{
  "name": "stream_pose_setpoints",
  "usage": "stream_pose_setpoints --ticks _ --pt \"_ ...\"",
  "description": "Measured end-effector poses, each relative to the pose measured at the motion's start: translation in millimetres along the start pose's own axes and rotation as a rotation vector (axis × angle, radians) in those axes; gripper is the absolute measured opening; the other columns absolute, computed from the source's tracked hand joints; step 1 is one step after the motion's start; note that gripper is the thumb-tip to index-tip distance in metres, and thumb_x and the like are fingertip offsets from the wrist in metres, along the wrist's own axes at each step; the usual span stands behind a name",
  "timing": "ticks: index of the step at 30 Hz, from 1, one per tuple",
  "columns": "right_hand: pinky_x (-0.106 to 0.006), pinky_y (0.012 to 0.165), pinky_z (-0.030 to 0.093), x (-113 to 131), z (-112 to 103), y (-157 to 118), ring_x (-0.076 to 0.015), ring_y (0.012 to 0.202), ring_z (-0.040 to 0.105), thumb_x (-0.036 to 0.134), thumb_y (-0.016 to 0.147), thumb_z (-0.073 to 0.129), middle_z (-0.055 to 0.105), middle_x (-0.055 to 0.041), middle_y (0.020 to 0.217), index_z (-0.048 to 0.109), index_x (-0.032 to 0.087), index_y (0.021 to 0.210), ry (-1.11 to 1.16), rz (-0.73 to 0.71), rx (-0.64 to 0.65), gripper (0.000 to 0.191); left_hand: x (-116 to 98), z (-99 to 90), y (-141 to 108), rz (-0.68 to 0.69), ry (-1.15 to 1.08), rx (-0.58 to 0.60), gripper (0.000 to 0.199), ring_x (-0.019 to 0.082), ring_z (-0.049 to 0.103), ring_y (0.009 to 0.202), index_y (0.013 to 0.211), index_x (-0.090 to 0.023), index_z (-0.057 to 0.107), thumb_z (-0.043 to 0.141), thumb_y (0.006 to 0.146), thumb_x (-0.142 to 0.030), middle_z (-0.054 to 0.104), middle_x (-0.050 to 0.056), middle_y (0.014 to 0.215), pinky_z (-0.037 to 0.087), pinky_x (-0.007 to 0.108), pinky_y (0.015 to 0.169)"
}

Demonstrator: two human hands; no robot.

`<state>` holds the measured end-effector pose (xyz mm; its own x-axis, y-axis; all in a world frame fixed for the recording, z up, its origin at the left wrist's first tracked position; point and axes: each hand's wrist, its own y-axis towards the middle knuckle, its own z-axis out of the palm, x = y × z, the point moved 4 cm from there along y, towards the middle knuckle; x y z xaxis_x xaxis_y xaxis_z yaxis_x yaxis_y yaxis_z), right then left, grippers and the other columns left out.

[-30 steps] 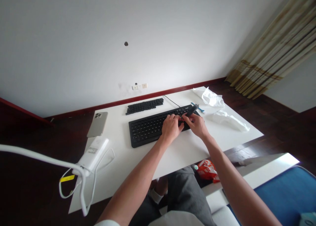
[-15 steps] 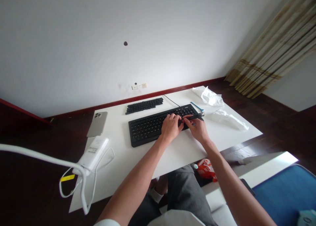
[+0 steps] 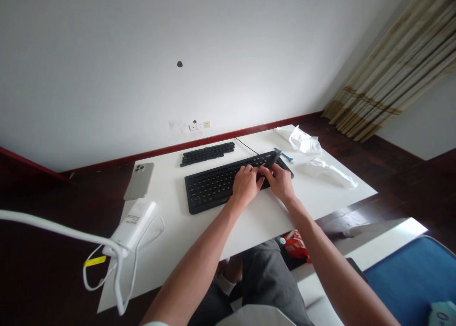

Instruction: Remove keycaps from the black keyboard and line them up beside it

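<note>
The black keyboard (image 3: 213, 187) lies at a slant on the white table, many of its keys showing as bare switches. Over its right half, my left hand (image 3: 246, 182) rests with curled fingers, thumb and fingertips meeting close to the right hand. What those fingertips pinch, if anything, is too small to tell. In my right hand (image 3: 281, 183) is a slim black tool (image 3: 273, 158), pointing up and away, its kind unclear. Behind the keyboard, black keycaps (image 3: 208, 153) lie in rows. A thin blue tool (image 3: 284, 155) lies just past the keyboard's right end.
Crumpled white plastic bags (image 3: 302, 139) lie at the table's right. A phone (image 3: 139, 181) and a white power strip (image 3: 132, 225) with a looped cable sit at the left. A red package (image 3: 296, 245) is below the table's front edge, and a blue seat (image 3: 409, 273) is at right.
The black tool in my right hand has swung from pointing right to pointing up and away. My right hand has turned with it; the left hand stays nearly in place.
</note>
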<state>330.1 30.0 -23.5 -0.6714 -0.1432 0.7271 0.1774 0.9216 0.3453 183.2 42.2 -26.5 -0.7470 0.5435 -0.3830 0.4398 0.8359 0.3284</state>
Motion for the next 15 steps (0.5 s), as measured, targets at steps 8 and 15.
stream_pose_setpoints --ticks 8,15 --pt "-0.031 0.063 0.046 -9 9 -1 -0.0218 0.065 0.063 0.059 0.097 0.056 0.076 -0.0069 0.079 0.072 0.018 0.093 0.101 0.057 -0.065 0.044 -1 -0.6 1 -0.008 0.003 0.003 0.017 0.025 0.058 0.103 0.111 -0.022 0.066 0.063 0.099 -0.032 0.065 0.007 0.107 0.050 0.036 0.094" --pt "-0.032 0.064 0.047 -5 12 -4 -0.0229 0.067 0.064 0.057 0.097 0.054 0.076 -0.0069 0.079 0.073 0.019 0.096 0.080 0.025 -0.069 0.043 -2 0.1 -1 0.000 0.037 0.012 0.019 0.025 0.058 0.104 0.115 -0.021 0.064 0.060 0.100 -0.032 0.064 0.008 0.108 0.049 0.037 0.095"
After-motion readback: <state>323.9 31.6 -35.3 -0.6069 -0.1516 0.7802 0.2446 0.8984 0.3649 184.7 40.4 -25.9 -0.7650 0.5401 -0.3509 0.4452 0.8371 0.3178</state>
